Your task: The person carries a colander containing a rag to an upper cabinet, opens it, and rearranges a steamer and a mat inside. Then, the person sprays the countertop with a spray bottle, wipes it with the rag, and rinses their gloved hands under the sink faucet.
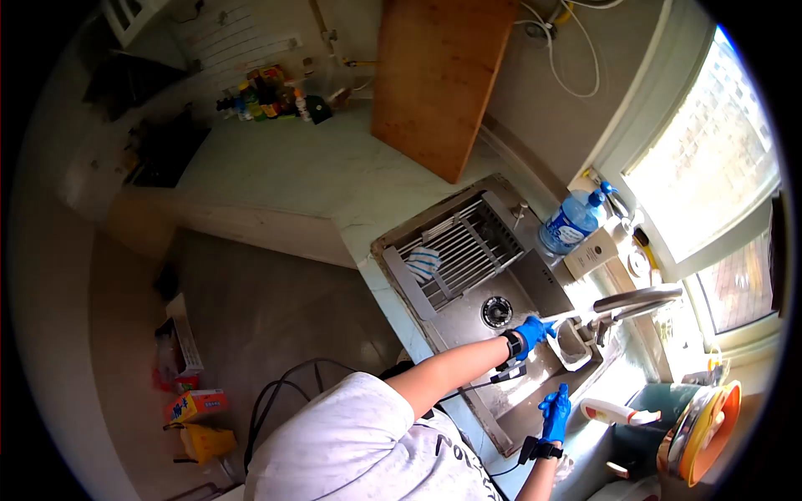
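Note:
My left hand [531,331], in a blue glove, is over the sink [457,327]. Its fingers are closed at the rim of a white plastic container [575,362], though the grip is small and partly hidden. A pale streak, apparently water, runs from the silver faucet [639,299] towards this hand. My right hand [555,411], also gloved in blue, hovers by the sink's near right corner. Its fingers are stretched out, and I see nothing in them. Beside it on the counter lies a white spray bottle [616,412] with a red end.
A metal drying rack [468,242] with a striped cloth [423,263] covers the sink's far part. Behind stand a blue pump bottle [571,224] and a box [591,252]. A wooden board [443,79] leans on the wall. Orange and green containers [710,434] stand right.

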`<action>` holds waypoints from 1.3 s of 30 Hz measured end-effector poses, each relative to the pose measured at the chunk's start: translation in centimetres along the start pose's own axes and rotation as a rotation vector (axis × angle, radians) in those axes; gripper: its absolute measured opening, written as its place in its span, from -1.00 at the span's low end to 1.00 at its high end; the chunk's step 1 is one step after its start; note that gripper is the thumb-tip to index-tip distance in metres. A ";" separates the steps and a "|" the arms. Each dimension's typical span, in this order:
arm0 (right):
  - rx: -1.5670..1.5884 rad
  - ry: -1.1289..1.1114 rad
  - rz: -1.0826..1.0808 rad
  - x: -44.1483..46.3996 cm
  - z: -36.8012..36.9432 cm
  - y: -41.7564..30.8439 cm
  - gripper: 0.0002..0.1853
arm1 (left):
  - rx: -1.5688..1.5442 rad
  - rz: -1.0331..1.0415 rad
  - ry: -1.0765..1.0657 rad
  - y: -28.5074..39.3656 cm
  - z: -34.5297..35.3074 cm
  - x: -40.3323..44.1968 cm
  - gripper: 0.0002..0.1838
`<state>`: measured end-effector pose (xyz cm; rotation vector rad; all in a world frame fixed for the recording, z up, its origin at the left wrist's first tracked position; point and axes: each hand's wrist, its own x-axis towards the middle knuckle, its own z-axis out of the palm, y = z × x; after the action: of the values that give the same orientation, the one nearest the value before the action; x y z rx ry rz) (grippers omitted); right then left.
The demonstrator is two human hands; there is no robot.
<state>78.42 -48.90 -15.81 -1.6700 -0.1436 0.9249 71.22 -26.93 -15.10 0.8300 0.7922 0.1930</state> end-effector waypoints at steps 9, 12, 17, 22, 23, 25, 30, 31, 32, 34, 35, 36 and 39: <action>0.091 -0.089 -0.056 1.3 0.4 -2.1 -0.72 | -0.376 0.045 -0.244 -2.9 -2.5 3.7 -0.72; 0.164 -0.030 -0.103 4.0 -0.3 -2.7 -0.68 | 0.082 0.163 -0.175 -0.1 -1.1 0.2 -0.79; -0.050 0.100 -0.349 6.2 -0.5 -5.0 -0.74 | -0.116 0.078 -0.244 -1.2 -2.8 1.3 -0.76; -0.615 0.428 -0.761 9.5 -0.8 -4.9 -0.78 | -0.170 0.094 0.111 -2.3 -3.5 0.5 -0.67; -0.689 0.448 -0.785 9.5 -0.5 -5.8 -0.78 | -0.034 0.077 0.005 -3.7 -5.5 2.6 -0.59; -0.655 0.489 -0.738 9.3 0.3 -7.1 -0.84 | 0.037 0.071 -0.091 -2.8 -6.0 0.8 -0.65; -0.816 0.616 -0.803 10.5 1.1 -7.8 -0.80 | 0.689 0.610 -0.124 -2.3 -7.8 -0.3 -0.81; -0.731 0.564 -0.724 10.2 1.4 -8.8 -0.79 | 0.708 0.670 -0.126 -1.8 -7.7 -0.9 -0.80; -0.777 0.581 -0.720 10.2 1.8 -9.6 -0.79 | 0.030 0.085 -0.135 0.9 -6.1 -3.0 -0.79; -0.830 0.532 -0.551 10.7 1.8 -10.3 -0.75 | 0.004 0.108 -0.141 0.7 -6.8 -2.6 -0.81; -0.704 0.497 -0.589 11.9 1.2 -8.9 -0.72 | 0.093 0.082 -0.132 1.5 -6.4 -3.3 -0.82; -0.682 0.471 -0.565 11.2 1.2 -8.9 -0.70 | 0.098 0.068 -0.138 1.9 -5.6 -4.2 -0.82; -0.656 0.423 -0.474 8.7 2.1 -8.3 -0.60 | 0.175 0.330 -0.156 2.7 -3.6 -6.0 -0.86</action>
<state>86.08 -39.80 -12.96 -2.2559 -0.5728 0.1456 64.88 -25.63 -11.32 1.1271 0.5273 0.3504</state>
